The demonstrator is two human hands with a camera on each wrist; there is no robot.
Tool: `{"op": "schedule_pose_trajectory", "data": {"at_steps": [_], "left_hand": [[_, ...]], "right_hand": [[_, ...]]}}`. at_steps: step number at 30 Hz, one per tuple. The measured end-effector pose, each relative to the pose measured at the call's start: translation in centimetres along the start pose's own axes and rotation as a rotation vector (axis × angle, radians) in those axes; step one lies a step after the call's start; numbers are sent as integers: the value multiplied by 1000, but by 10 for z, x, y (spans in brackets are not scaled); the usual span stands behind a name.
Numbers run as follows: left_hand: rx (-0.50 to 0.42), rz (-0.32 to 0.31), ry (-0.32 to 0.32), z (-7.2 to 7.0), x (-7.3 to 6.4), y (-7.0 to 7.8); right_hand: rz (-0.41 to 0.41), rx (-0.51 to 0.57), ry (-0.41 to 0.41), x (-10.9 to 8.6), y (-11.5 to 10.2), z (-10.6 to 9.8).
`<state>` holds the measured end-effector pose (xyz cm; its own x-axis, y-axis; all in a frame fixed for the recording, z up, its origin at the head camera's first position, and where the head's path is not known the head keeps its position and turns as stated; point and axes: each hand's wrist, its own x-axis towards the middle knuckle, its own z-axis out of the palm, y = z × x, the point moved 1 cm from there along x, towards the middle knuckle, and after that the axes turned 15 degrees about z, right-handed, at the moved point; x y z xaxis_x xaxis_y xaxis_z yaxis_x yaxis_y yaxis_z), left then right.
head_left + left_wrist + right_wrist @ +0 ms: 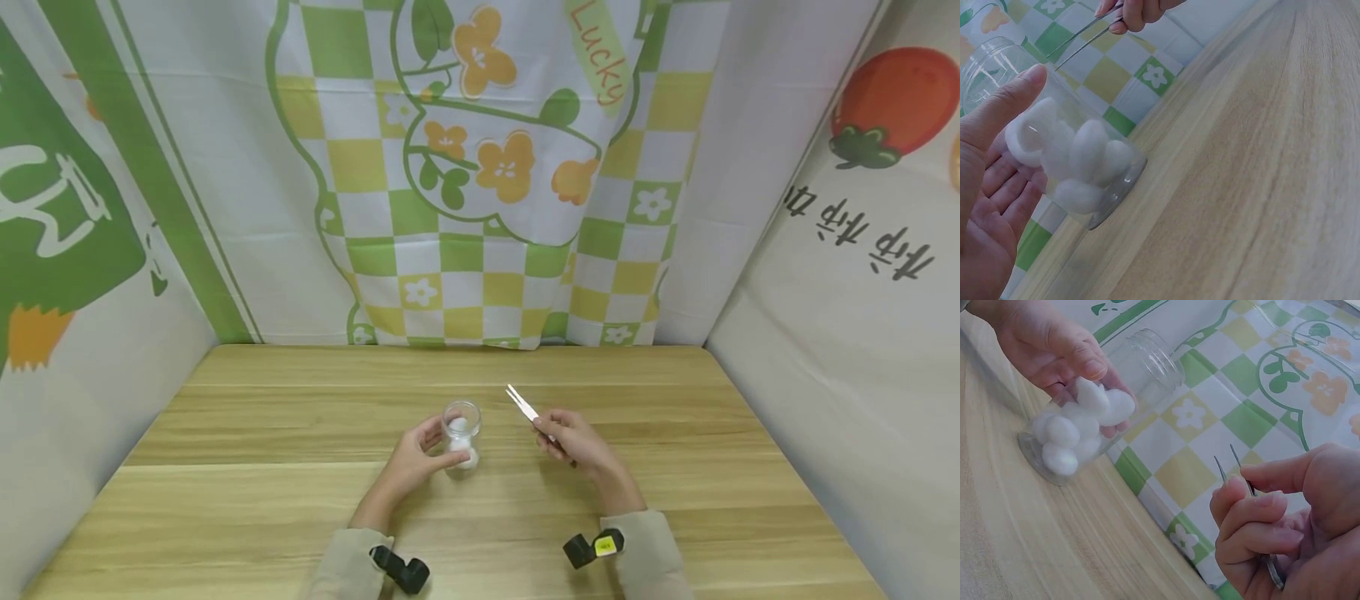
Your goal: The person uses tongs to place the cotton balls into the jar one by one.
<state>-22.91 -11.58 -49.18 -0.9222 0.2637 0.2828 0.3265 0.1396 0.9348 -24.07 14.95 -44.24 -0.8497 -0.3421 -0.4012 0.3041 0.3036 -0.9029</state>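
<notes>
A clear lidless jar [461,417] stands upright on the wooden table, partly filled with white cotton balls [1088,156]. My left hand [417,454] grips the jar from its left side, thumb across the near wall and fingers behind it. To the right of the jar, my right hand [573,442] holds metal tweezers [522,403] between thumb and fingers. The two tips of the tweezers are apart with nothing between them, pointing up and to the left. In the right wrist view, the cotton balls [1075,428] fill the lower part of the jar, below its open threaded mouth.
The wooden table [262,433] reaches back to a patterned curtain [480,275] with green and yellow checks. Fabric walls [840,333] stand along both sides. A black wrist camera [401,571] sits on the left sleeve, another camera [592,547] on the right.
</notes>
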Motion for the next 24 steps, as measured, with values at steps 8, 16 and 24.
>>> {"op": "schedule_pose_trajectory", "data": {"at_steps": [8, 16, 24], "left_hand": [[0, 10, 4, -1, 0, 1], [12, 12, -5, -1, 0, -1], [14, 32, -17, 0, 0, 0]], "right_hand": [[56, 116, -74, 5, 5, -1], [84, 248, -117, 9, 12, 0], [109, 370, -188, 16, 20, -3]]}}
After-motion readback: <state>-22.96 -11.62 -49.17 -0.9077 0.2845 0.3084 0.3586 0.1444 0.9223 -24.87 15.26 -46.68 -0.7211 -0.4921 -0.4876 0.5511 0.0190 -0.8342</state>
